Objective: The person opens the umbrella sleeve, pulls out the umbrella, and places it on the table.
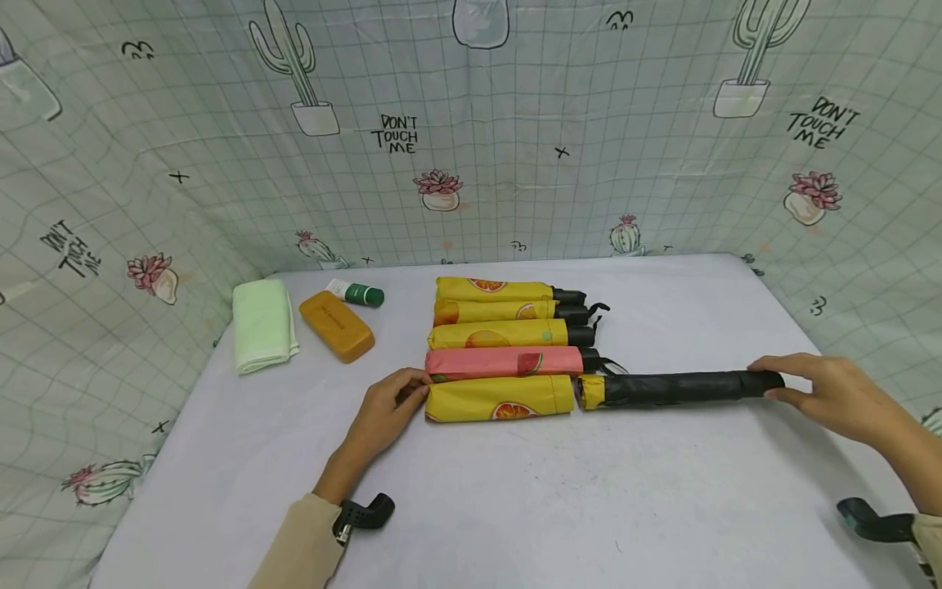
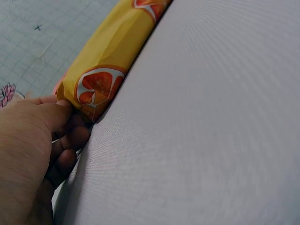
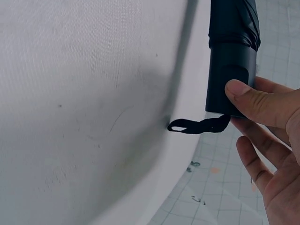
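Observation:
A folded umbrella [image 1: 684, 388] with a black outside and a yellow tip lies lengthwise. My right hand [image 1: 846, 397] grips its black handle [image 3: 227, 77] between thumb and fingers, and a wrist strap [image 3: 199, 125] dangles from the handle's end. Left of it, in line, lies a yellow umbrella sleeve [image 1: 478, 399] printed with orange slices. The umbrella's yellow tip is right at the sleeve's right end. At the sleeve's left end, my left hand [image 1: 386, 413] pinches the corner, thumb on top in the left wrist view. Directly behind the sleeve is a pink umbrella [image 1: 478, 361] with a watermelon print.
Several yellow sleeved umbrellas [image 1: 493, 334] lie parallel behind the pink one, black handles to the right. At the back left are a folded pale green towel [image 1: 262, 325], an orange-brown rounded block [image 1: 337, 325] and a small tube with a green cap [image 1: 364, 294]. Patterned cloth [image 1: 500, 188] hangs behind the table.

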`<state>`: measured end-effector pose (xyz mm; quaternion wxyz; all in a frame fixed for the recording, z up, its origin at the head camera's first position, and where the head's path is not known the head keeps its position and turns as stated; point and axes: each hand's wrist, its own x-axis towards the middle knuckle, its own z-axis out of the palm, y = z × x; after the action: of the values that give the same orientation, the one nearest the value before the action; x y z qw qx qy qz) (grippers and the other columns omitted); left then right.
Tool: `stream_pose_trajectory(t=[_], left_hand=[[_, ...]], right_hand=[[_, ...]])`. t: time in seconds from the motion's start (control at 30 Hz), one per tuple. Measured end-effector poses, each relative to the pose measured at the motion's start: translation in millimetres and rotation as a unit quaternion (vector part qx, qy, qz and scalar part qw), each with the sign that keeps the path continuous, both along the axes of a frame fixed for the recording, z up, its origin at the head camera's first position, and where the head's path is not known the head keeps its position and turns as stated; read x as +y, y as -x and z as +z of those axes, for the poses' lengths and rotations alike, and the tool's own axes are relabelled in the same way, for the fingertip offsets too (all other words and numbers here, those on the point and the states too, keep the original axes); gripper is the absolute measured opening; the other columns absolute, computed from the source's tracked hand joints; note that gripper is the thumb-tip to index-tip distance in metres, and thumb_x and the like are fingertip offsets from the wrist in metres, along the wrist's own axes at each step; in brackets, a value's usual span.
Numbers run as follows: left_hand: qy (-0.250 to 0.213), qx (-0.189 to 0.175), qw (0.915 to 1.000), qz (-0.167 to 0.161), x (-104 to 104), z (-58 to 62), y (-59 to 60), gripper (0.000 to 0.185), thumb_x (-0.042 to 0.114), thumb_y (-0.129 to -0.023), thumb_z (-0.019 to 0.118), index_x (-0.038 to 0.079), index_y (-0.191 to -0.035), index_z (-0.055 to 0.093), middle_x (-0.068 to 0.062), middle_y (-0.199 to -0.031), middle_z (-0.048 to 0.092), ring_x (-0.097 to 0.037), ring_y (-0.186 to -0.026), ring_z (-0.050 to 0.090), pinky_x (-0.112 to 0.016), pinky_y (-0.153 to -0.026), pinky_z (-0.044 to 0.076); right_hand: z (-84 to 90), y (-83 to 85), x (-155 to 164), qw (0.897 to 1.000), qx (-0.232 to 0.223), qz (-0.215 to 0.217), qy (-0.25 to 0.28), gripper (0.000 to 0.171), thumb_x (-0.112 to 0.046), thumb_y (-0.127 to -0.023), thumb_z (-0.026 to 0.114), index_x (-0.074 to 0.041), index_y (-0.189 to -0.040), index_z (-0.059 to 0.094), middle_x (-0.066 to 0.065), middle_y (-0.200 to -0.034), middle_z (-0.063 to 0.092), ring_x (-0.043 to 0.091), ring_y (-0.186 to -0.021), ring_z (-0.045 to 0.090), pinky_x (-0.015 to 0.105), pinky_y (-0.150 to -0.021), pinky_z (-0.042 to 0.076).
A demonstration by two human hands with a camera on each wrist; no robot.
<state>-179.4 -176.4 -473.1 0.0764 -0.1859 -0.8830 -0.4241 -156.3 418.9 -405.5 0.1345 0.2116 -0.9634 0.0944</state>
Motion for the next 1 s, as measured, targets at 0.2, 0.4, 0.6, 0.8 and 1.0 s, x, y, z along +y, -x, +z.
stream_pose_trajectory(t=[0.2, 0.4, 0.6, 0.8, 1.0], left_hand=[[-0.005, 0.003, 1.0, -0.006, 0.2, 1.8, 1.5, 0.013, 0.012, -0.1, 0.063, 0.014, -0.112, 0.067, 0.004, -0.099, 0.067, -0.01, -0.088, 0.061, -0.03, -0.079, 0.052], [-0.001, -0.003, 1.0, -0.001, -1.0, 2.2, 2.4, 0.013, 0.012, -0.1, 0.062, 0.014, -0.113, 0.067, 0.004, -0.101, 0.067, -0.009, -0.09, 0.061, -0.031, -0.081, 0.052], [-0.028, 0.003, 0.9996, -0.005, -0.7, 1.7, 3.0, 0.014, 0.011, -0.1, 0.062, 0.015, -0.113, 0.067, 0.004, -0.096, 0.066, -0.011, -0.084, 0.06, -0.028, -0.075, 0.051], [-0.046, 0.006, 0.9989, 0.008, 1.3, -0.2, 1.6, 0.019, 0.013, -0.098, 0.066, 0.017, -0.117, 0.064, 0.006, -0.089, 0.064, -0.011, -0.079, 0.058, -0.025, -0.07, 0.049], [-0.1, 0.022, 0.9939, 0.041, 0.1, 6.5, 10.3, 0.022, 0.015, -0.095, 0.071, 0.013, -0.116, 0.063, 0.002, -0.093, 0.063, -0.015, -0.079, 0.061, -0.025, -0.069, 0.05]], right_hand=[[3.2, -3.3, 9.6, 0.999, -0.023, -0.028, 0.007, 0.044, -0.004, -0.07, 0.088, -0.014, -0.111, 0.075, 0.012, -0.105, 0.074, 0.005, -0.086, 0.06, 0.028, -0.059, 0.047], [6.0, -3.6, 13.3, 0.998, -0.045, -0.04, 0.003, 0.042, -0.005, -0.074, 0.086, -0.012, -0.114, 0.074, 0.018, -0.106, 0.072, 0.005, -0.07, 0.046, 0.025, -0.056, 0.039], [-2.0, -2.8, 16.0, 0.998, -0.061, -0.035, -0.003, 0.04, -0.005, -0.075, 0.085, -0.011, -0.113, 0.073, 0.016, -0.098, 0.073, 0.005, -0.059, 0.035, 0.025, -0.053, 0.034], [-10.7, -3.3, 19.0, 0.998, -0.06, -0.024, -0.011, 0.038, -0.009, -0.076, 0.085, -0.01, -0.112, 0.073, 0.018, -0.105, 0.072, 0.009, -0.064, 0.044, 0.029, -0.056, 0.041], [4.1, 3.7, -10.0, 0.998, -0.044, -0.01, 0.04, 0.032, -0.013, -0.085, 0.08, -0.014, -0.116, 0.072, 0.006, -0.106, 0.074, 0.021, -0.075, 0.061, 0.026, -0.054, 0.043]])
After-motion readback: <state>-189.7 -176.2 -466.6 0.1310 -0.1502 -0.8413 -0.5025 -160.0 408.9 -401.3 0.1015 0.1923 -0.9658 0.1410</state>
